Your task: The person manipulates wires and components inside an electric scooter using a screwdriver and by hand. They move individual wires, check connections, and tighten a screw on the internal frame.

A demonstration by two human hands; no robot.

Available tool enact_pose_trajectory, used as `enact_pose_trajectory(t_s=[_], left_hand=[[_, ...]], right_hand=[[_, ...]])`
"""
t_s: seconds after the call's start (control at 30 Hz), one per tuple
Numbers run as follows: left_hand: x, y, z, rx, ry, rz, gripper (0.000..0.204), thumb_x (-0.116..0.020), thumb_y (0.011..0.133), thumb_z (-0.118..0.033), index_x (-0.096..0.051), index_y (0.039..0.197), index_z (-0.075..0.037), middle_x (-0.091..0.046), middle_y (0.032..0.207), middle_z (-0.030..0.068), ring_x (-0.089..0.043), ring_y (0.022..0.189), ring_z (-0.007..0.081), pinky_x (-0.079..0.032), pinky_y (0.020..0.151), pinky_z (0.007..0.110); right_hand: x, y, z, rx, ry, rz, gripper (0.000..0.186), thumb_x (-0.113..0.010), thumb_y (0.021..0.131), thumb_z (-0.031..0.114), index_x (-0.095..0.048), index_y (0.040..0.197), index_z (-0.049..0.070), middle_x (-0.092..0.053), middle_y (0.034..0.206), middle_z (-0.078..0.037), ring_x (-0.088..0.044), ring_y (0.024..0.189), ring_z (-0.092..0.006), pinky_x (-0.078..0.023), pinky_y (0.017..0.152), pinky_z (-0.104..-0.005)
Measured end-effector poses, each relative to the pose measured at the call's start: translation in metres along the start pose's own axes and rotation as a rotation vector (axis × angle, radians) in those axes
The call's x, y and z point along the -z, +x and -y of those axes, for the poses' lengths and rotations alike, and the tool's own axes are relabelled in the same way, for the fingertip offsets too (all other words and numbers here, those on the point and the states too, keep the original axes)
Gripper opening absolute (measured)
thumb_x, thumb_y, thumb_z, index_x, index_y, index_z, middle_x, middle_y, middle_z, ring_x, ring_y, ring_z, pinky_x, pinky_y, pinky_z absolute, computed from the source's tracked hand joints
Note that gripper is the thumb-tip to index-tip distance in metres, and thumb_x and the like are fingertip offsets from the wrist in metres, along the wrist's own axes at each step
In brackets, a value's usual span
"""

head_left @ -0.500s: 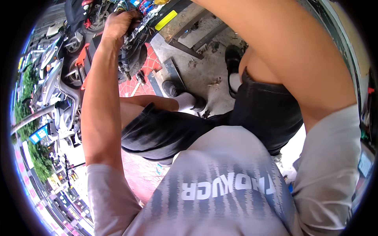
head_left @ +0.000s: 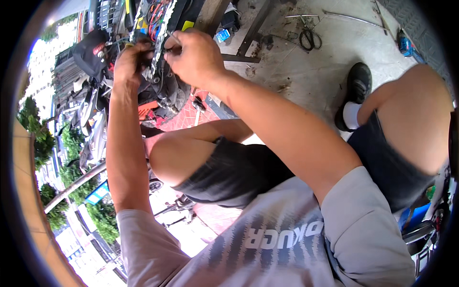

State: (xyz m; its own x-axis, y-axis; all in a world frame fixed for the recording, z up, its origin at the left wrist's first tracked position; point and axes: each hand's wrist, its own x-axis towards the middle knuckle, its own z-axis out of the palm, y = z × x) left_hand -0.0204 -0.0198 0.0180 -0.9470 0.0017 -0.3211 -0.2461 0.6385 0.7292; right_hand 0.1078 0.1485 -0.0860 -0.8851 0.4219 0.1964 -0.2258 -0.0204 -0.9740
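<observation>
A long dark housing, seemingly part of a scooter, lies open at the upper left, its rim (head_left: 160, 48) streaked with white, flaky material. Red, blue and yellow wires (head_left: 154, 18) fill its inside. My left hand (head_left: 130, 63) is at the near left end of the housing, fingers curled inward on something small and dark that I cannot make out. Just across the rim, my right hand (head_left: 197, 58) is closed in a pinch, with a short, thin piece by the thumb whose kind I cannot tell. Below the housing sits a dark wheel part (head_left: 167, 93).
A wooden bench (head_left: 213, 16) with metal legs supports the housing. Black-handled scissors (head_left: 310, 40), a thin metal rod (head_left: 354, 21) and a blue bottle-like item (head_left: 405, 45) lie on the concrete floor to the right. Parked motorbikes (head_left: 91, 107) line the left side.
My right hand, earlier beyond the upper edge, has come down beside my left hand at the housing's rim. The view has shifted, showing more floor on the right.
</observation>
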Motion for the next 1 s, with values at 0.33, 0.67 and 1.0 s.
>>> enact_pose_trajectory(t_s=[0.33, 0.67, 1.0], left_hand=[[-0.015, -0.018, -0.005, 0.001, -0.017, -0.11, 0.019, -0.07, 0.091, -0.018, -0.071, 0.104, -0.004, -0.069, 0.081, 0.0017, -0.059, 0.065, 0.0095, -0.036, 0.051, 0.022], [-0.025, -0.032, -0.013, -0.26, 0.63, -0.399, 0.036, -0.083, 0.086, -0.028, -0.066, 0.073, 0.001, -0.06, 0.068, -0.0008, -0.042, 0.063, 0.0076, -0.036, 0.058, 0.028], [-0.032, -0.029, -0.022, -0.591, 0.503, -0.098, 0.019, -0.055, 0.092, 0.009, -0.071, 0.102, 0.002, -0.071, 0.098, 0.0055, -0.063, 0.092, 0.013, -0.049, 0.088, 0.027]], right_hand=[[-0.016, -0.001, -0.031, 0.034, 0.113, -0.023, 0.017, -0.077, 0.082, 0.016, -0.072, 0.093, 0.005, -0.071, 0.089, -0.013, -0.07, 0.083, -0.0352, -0.056, 0.075, -0.0435], [-0.008, 0.011, -0.026, -0.213, 0.296, 0.127, 0.017, -0.076, 0.083, 0.024, -0.075, 0.087, 0.007, -0.073, 0.08, -0.015, -0.072, 0.078, -0.0364, -0.057, 0.073, -0.0457], [-0.001, 0.023, -0.025, -0.677, 0.668, 0.399, 0.019, -0.08, 0.086, 0.019, -0.077, 0.092, 0.002, -0.074, 0.074, -0.011, -0.074, 0.064, -0.0209, -0.057, 0.062, -0.0352]])
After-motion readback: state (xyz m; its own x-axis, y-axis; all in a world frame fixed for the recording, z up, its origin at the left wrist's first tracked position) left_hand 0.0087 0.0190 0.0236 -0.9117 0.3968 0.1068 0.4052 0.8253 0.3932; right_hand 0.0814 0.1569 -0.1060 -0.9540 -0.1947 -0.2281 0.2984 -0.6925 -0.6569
